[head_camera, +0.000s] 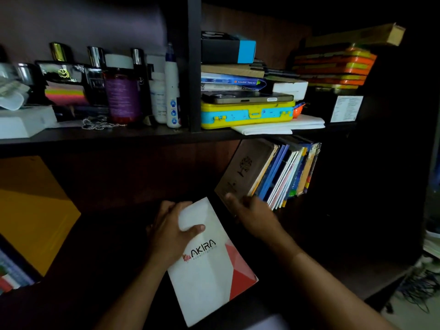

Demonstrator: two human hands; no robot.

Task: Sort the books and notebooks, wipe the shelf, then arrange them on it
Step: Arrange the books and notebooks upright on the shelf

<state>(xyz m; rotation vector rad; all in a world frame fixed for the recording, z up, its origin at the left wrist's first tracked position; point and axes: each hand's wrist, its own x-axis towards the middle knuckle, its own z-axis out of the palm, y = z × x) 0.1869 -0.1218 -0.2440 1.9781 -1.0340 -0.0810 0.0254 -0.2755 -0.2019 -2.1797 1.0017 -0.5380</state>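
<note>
My left hand (172,231) grips the upper left edge of a white notebook (209,267) with a red corner and the word AKIRA on its cover, thumb on top. It is tilted above the dark lower shelf (114,246). My right hand (250,210) holds the bottom of a brown book with a tree drawing (245,167). That book is the first in a row of leaning books and notebooks (285,172) standing on the right side of the lower shelf.
A yellow folder (31,210) leans at the left of the lower shelf, with spiral notebooks (12,275) below it. The upper shelf (142,135) holds bottles (123,91), a yellow and blue case (247,114), stacked boxes and white papers (281,126). Cables (416,287) lie on the floor at right.
</note>
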